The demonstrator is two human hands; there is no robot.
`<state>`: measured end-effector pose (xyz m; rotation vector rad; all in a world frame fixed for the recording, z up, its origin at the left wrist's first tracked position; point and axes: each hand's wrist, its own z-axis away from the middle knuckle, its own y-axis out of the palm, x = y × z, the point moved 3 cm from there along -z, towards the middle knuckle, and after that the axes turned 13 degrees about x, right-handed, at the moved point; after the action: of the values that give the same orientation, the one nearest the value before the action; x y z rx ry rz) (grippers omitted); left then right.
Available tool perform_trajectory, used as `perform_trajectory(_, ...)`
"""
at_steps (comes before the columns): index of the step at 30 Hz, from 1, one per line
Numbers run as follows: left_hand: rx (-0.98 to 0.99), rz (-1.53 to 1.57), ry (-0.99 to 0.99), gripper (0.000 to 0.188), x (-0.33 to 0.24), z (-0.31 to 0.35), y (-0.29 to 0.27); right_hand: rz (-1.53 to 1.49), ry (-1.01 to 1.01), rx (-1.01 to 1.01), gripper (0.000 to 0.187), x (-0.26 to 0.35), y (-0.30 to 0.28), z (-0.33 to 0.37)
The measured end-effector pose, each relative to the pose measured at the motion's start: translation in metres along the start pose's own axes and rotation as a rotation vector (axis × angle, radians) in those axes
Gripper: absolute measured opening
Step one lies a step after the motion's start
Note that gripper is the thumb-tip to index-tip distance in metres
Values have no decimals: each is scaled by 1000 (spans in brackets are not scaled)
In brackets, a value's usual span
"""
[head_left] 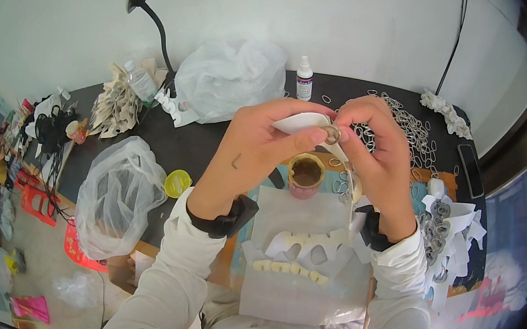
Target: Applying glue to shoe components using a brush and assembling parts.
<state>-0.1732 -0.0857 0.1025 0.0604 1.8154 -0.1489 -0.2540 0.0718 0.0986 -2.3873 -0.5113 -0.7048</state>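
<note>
Held up closest to my lens, the person's left hand point(260, 140) was curled, thumb pressing against the fingers on a flat white rounded piece of thin sheet material point(299, 123). A rounded silver-coloured metal ring point(331, 134) sat right at that thumb's tip — between both hands — and the right hand point(377, 143) had its thumb and index finger pinched nearly shut at the ring's right edge. I could not tell how far the fingers behind it were wrapped.

Below the ring, and apart from it, I saw a pink cup with a yellowish rim and brown contents point(305, 182). The forearms framed a white work sheet point(261, 299), where a white cut-out piece point(306, 243) lay just above a row of cream curved pieces point(289, 271).

A heap of loose silver metal rings point(409, 134) spread close behind the right hand, toward the far edge of the black tabletop point(212, 147); a dark rectangular phone point(471, 171) lay near the right edge. Wider space separated the left hand from a translucent plastic bag point(120, 201).

A white plastic bottle point(304, 79) carried a printed label, too small for me to read — and the left hand's back bore a dark angular mark.
</note>
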Motion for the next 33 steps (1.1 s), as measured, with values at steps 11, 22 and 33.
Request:
perform_trajectory(11,-83,184,11,26,16,-8,-3,750,-193,-162,11,43,-10,4)
perform_trajectory(22,-67,395,-35,30,37,-16,10,1062,-64,-260,19,26,3,4)
perform_trajectory(33,23,41,2,22,26,-17,-1,1087,-165,-124,14,13,9,1)
